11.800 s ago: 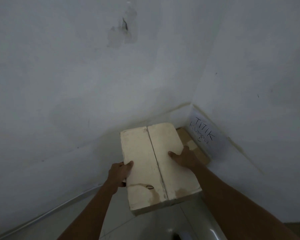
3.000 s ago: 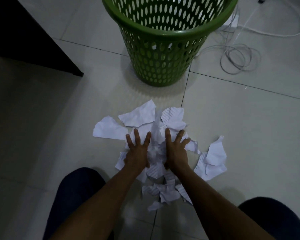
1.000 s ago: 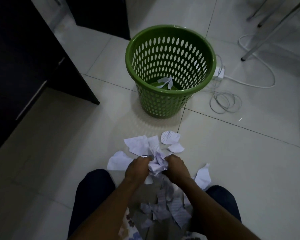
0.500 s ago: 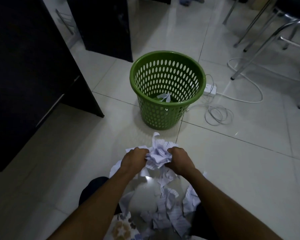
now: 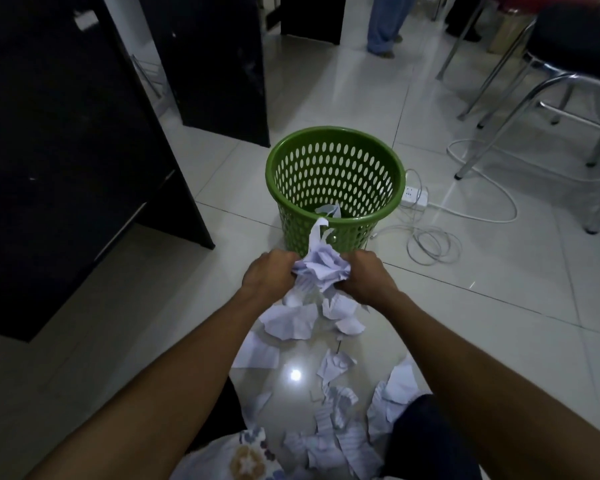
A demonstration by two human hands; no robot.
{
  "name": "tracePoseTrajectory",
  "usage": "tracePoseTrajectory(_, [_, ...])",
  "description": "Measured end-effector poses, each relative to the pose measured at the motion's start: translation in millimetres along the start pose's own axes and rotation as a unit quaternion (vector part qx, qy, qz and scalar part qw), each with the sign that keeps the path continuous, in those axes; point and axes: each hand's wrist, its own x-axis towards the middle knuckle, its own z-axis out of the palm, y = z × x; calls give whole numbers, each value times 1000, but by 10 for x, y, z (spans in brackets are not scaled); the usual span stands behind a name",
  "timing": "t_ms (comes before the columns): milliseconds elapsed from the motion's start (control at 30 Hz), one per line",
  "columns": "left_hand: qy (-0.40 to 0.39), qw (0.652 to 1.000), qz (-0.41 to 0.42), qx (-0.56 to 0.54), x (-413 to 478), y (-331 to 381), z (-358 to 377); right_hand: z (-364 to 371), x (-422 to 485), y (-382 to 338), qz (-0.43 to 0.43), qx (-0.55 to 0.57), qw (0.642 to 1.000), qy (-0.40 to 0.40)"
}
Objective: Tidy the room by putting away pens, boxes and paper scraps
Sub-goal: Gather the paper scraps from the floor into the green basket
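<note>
Paper wad [image 5: 321, 270]: crumpled white bunch squeezed between both hands, held up off the floor on the near side of the bin, with one long strip poking up out of the top

Fingers: curled in around the wad from both sides and pinching it tight (the tips are mostly buried in the paper, so can't tell exactly how each one sits)

Left hand [image 5: 269, 271]: grips the wad's left side, back of the hand facing the camera

Right hand [image 5: 364, 275]: grips the right side, same deal, knuckles up

Loose scraps [image 5: 288, 322]: plenty lying on the tiles under and behind the hands, some plain, some with lined print, trailing back between the person's knees

Knee [image 5: 426, 438]: dark trousers, bottom right, with a bit of floral fabric [image 5: 236, 455] at the bottom edge

Green bin [image 5: 361, 230]: round plastic basket with oval holes, upright on the floor just beyond the hands

Scrap in bin [image 5: 329, 211]: a white piece or two already at the bottom

Power strip [image 5: 414, 195]: white, just right of the bin, beside a loose coil of cable [image 5: 433, 245]

Dark furniture [image 5: 66, 168]: black panels along the left side

Chair legs [image 5: 534, 109]: shiny metal, upper right

Someone's legs [image 5: 383, 22]: blue trousers, way at the back
</note>
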Motion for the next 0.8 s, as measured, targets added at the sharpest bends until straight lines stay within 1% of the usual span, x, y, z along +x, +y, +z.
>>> tracePoseTrajectory(100, [39,999,15,7,116,55,-185,-167,76,-50,2,17,1000,27])
tracePoseTrajectory(300, [73,995,62,36,287,162,-539,-410,243,-64,-17,45,997,67])
tracePoseTrajectory(500, [80,994,70,36,505,266,-901,-757,452,-97,-51,77,994,67])
tracePoseTrajectory(667, [83,995,57,23,878,364,-1107,-950,832,-42,-36,76,993,77])
tracePoseTrajectory(800, [57,998,40,10,1212,354,-1051,-910,1123,91,-14,67,996,62])
